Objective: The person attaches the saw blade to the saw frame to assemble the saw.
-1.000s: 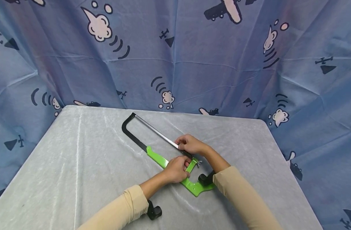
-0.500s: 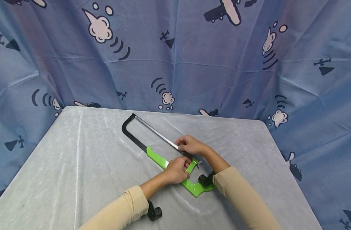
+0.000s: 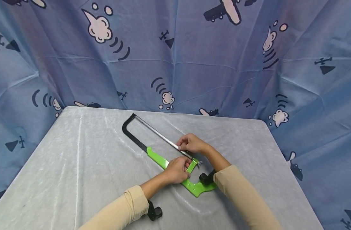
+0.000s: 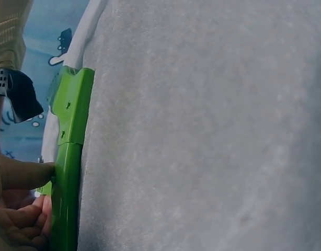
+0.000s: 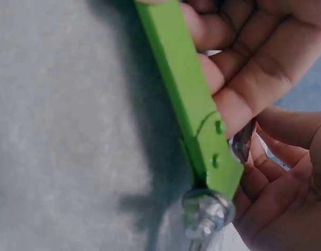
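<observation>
My left hand (image 3: 176, 170) grips the green hacksaw frame (image 3: 157, 157); my right hand (image 3: 191, 143), farther off, pinches the blade (image 3: 157, 132). I should hold steady and go gently.

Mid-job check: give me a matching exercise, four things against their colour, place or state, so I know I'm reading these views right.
1. Left hand
2. Right hand
3. Wing nut
4. Curtain

A. Shiny metal
B. Blue, patterned
C. Gripping the green frame
D. Pinching the silver blade

Pairs: 1-C, 2-D, 3-A, 4-B
</observation>
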A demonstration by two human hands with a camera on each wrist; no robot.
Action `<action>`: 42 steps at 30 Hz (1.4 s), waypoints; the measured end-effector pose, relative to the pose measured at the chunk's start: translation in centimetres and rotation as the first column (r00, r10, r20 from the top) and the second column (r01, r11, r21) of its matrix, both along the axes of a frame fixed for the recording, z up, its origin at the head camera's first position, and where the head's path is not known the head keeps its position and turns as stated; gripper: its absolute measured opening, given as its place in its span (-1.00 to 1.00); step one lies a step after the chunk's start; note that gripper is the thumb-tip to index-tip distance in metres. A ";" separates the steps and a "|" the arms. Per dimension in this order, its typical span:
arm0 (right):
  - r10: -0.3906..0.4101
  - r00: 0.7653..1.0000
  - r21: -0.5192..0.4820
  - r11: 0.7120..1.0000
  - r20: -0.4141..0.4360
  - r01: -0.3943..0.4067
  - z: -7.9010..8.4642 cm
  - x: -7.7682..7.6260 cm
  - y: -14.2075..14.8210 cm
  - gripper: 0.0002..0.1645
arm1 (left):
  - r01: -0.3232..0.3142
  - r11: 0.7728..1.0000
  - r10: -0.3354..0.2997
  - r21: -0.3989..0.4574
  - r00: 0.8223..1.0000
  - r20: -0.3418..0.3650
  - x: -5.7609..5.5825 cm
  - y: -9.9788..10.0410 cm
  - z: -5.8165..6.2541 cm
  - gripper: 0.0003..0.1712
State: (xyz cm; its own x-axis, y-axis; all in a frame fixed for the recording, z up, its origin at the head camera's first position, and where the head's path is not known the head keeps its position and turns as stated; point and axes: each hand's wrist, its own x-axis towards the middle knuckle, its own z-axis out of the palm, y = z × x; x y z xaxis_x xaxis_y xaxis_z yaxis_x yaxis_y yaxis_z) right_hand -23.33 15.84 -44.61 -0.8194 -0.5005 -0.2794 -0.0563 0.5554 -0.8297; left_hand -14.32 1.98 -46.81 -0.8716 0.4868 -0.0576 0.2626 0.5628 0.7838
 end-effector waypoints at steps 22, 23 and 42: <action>0.044 0.993 0.002 0.999 -0.111 -0.045 -0.1 0.3 -0.2 -0.90 | -0.006 1.000 0.006 0.006 1.000 -0.009 0.0 0.0 -0.1 -0.57; 0.044 0.992 0.004 0.999 -0.119 -0.044 -0.1 0.3 -0.2 -0.90 | -0.005 1.000 0.005 0.005 1.000 -0.012 0.0 0.0 -0.1 -0.57; 0.008 0.987 0.019 1.000 -0.162 -0.005 0.4 1.8 2.1 -0.76 | -0.012 1.000 0.012 0.005 1.000 0.002 0.0 0.1 -0.1 -0.57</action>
